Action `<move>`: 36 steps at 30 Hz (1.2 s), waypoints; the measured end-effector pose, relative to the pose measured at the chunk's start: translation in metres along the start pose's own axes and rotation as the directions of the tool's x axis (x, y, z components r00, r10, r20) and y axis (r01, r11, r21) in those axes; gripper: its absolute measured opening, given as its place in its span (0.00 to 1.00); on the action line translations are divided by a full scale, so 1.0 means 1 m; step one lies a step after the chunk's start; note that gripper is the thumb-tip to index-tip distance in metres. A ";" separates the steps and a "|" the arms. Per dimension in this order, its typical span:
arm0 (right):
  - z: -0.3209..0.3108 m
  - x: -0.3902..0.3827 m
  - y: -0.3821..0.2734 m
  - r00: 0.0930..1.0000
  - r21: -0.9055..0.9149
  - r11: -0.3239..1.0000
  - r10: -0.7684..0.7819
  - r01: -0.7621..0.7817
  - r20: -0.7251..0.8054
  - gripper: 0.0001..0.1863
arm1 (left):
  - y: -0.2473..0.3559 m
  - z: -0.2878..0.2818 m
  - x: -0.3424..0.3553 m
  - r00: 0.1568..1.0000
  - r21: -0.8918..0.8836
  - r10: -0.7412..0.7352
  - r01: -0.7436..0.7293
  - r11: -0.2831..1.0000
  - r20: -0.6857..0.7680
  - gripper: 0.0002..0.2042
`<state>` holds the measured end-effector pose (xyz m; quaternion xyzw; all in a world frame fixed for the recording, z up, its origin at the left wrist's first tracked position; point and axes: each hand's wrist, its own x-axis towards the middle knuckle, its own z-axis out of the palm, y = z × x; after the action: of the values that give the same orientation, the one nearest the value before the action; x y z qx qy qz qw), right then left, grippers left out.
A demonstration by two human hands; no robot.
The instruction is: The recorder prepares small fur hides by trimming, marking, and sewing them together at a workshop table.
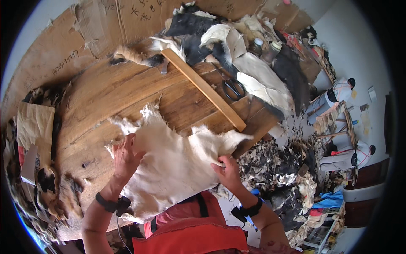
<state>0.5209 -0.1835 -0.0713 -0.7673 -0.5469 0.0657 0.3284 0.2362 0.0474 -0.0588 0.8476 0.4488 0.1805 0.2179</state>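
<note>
Hide (173, 165): cream-white, ragged-edged, spread on the table (84, 127), near edge by the red apron (190, 235). From my remote view, the left hand (127, 155) lies half-open on the left margin, fingers loosely spread, thumb out. The right hand (228, 170) is curled, pinching the right edge. Beyond the hide I locate a wooden bar (203, 89) and black-handled scissors (233, 89). Farther, cardboard (99, 31) carries dark handwritten characters and digits.
</note>
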 end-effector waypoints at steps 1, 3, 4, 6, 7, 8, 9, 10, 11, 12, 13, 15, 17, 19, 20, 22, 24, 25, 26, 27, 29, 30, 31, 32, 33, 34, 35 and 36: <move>0.000 -0.003 -0.005 0.995 0.091 0.991 0.095 -0.095 0.008 0.13 | -0.002 -0.001 0.001 1.000 -0.078 -0.010 0.010 0.997 -0.001 0.30; -0.008 -0.004 -0.016 0.977 0.178 0.961 0.210 -0.214 0.042 0.14 | 0.007 -0.018 -0.001 0.987 -0.219 -0.135 0.151 0.964 0.086 0.27; -0.017 0.002 -0.022 0.979 0.182 0.962 0.203 -0.205 0.030 0.14 | 0.012 -0.028 -0.001 0.948 -0.341 -0.249 0.304 0.889 0.197 0.25; -0.038 0.025 -0.037 0.995 0.199 0.975 0.085 -0.096 0.061 0.14 | 0.011 -0.035 -0.012 0.980 -0.421 -0.171 0.198 0.885 0.100 0.25; -0.049 0.047 -0.044 0.999 0.193 0.981 -0.021 0.015 0.032 0.14 | 0.023 -0.043 -0.017 0.982 -0.562 -0.186 0.166 0.810 0.021 0.25; -0.061 0.071 -0.048 0.992 0.126 0.984 -0.125 0.124 0.005 0.16 | 0.031 -0.052 -0.020 0.977 -0.690 -0.206 0.115 0.715 -0.051 0.25; -0.068 0.097 -0.056 0.979 0.115 0.973 -0.196 0.201 -0.055 0.17 | 0.030 -0.062 -0.024 0.977 -0.649 -0.199 0.102 0.754 -0.078 0.24; -0.075 0.127 -0.067 0.948 0.049 0.949 -0.307 0.312 -0.089 0.18 | 0.032 -0.072 -0.029 0.973 -0.638 -0.212 0.106 0.762 -0.091 0.24; -0.077 0.158 -0.079 0.897 -0.047 0.905 -0.425 0.423 -0.121 0.19 | 0.037 -0.079 -0.035 0.944 -0.636 -0.274 0.098 0.766 -0.185 0.24; -0.075 0.182 -0.080 0.883 -0.190 0.891 -0.442 0.411 -0.161 0.24 | 0.042 -0.084 -0.037 0.908 -0.637 -0.321 0.082 0.767 -0.270 0.24; -0.080 0.208 -0.106 0.787 -0.239 0.807 -0.584 0.540 -0.196 0.30 | 0.041 -0.092 -0.044 0.863 -0.639 -0.433 0.181 0.748 -0.262 0.26; -0.066 0.229 -0.132 0.735 -0.233 0.768 -0.640 0.597 -0.227 0.31 | 0.034 -0.101 -0.065 0.844 -0.411 -0.367 0.196 0.890 -0.392 0.27; -0.039 0.231 -0.134 0.752 -0.106 0.767 -0.642 0.633 -0.151 0.30 | 0.029 -0.107 -0.088 0.839 -0.226 -0.408 0.346 0.911 -0.360 0.29; -0.002 0.207 -0.125 0.839 0.111 0.841 -0.539 0.530 0.074 0.27 | 0.006 -0.104 -0.112 0.824 0.028 -0.342 0.397 0.918 -0.452 0.29; 0.023 0.192 -0.114 0.826 0.157 0.834 -0.548 0.529 0.130 0.26 | -0.004 -0.098 -0.120 0.839 0.265 -0.234 0.400 0.878 -0.490 0.29; 0.067 0.157 -0.097 0.749 0.102 0.784 -0.616 0.612 0.243 0.28 | -0.012 -0.095 -0.123 0.858 0.235 -0.296 0.418 0.878 -0.420 0.26; 0.091 0.142 -0.095 0.702 0.084 0.759 -0.633 0.645 0.328 0.30 | -0.014 -0.081 -0.121 0.911 0.001 -0.320 0.332 0.943 -0.262 0.25; 0.100 0.136 -0.095 0.666 0.054 0.739 -0.633 0.671 0.395 0.32 | -0.018 -0.070 -0.116 0.942 0.050 -0.281 0.295 0.954 -0.185 0.29; 0.104 0.133 -0.093 0.651 0.066 0.731 -0.641 0.679 0.406 0.32 | -0.019 -0.063 -0.110 0.964 0.158 -0.234 0.252 0.955 -0.126 0.34; 0.108 0.130 -0.092 0.669 0.051 0.736 -0.640 0.675 0.379 0.33 | -0.030 -0.051 -0.109 0.964 0.203 -0.239 0.259 0.944 -0.119 0.35; 0.116 0.123 -0.090 0.708 0.014 0.760 -0.611 0.650 0.354 0.36 | -0.054 -0.037 -0.099 0.960 0.253 -0.251 0.276 0.927 -0.126 0.37; 0.116 0.116 -0.087 0.717 0.037 0.771 -0.607 0.635 0.344 0.37 | -0.063 -0.035 -0.098 0.974 0.264 -0.191 0.217 0.940 -0.121 0.38; 0.112 0.109 -0.084 0.724 0.021 0.779 -0.593 0.627 0.354 0.36 | -0.069 -0.036 -0.094 0.987 0.275 -0.118 0.145 0.951 -0.113 0.39; 0.106 0.102 -0.084 0.730 0.006 0.785 -0.579 0.619 0.363 0.36 | -0.072 -0.040 -0.092 0.985 0.278 -0.123 0.151 0.948 -0.118 0.39; 0.098 0.096 -0.087 0.726 0.022 0.790 -0.574 0.613 0.378 0.35 | -0.073 -0.046 -0.091 0.992 0.271 -0.109 0.121 0.955 -0.060 0.39; 0.090 0.095 -0.091 0.722 0.038 0.795 -0.569 0.606 0.393 0.33 | -0.073 -0.051 -0.090 0.995 0.262 -0.095 0.092 0.961 -0.001 0.39; 0.083 0.099 -0.098 0.714 0.003 0.799 -0.540 0.602 0.445 0.30 | -0.076 -0.057 -0.089 0.995 0.248 -0.098 0.089 0.965 0.022 0.40; 0.085 0.109 -0.102 0.713 0.006 0.796 -0.546 0.605 0.440 0.30 | -0.076 -0.058 -0.084 0.995 0.254 -0.099 0.091 0.963 0.017 0.40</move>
<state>0.4434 -0.0315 -0.0505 -0.5462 -0.8192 0.0852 0.1529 0.1108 0.0275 -0.0596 0.8486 0.5050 0.0986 0.1228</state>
